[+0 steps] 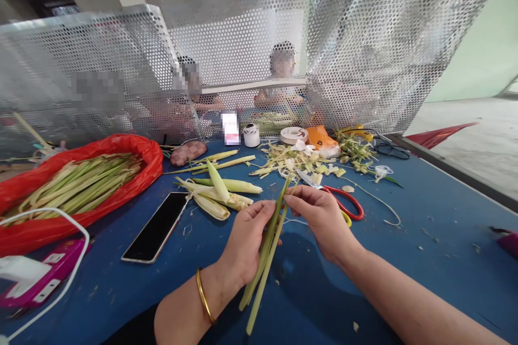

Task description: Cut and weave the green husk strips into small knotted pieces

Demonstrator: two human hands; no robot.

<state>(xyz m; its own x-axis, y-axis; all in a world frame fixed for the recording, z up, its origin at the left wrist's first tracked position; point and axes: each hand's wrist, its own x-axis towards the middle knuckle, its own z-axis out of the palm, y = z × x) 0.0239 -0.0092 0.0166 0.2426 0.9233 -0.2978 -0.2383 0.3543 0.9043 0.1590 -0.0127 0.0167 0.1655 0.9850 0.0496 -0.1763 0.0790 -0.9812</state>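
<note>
My left hand point(246, 240), with a gold bangle on the wrist, is closed around a bundle of long green leaf strips point(265, 259) that slants from the table edge up toward the middle. My right hand point(324, 218) pinches the upper part of the same strips, fingers pressed together. Just beyond my hands lie several folded pale green leaf cones point(220, 191) on the blue table point(424, 259). Red-handled scissors point(343, 202) rest right behind my right hand.
A red plastic bag point(133, 145) full of green leaf strips lies at the left. A black phone point(157, 226) lies flat, a pink device point(48, 275) with a white cable at the near left. Leaf scraps point(291, 161), tape rolls and a perforated metal screen point(364, 54) stand behind; people sit beyond it.
</note>
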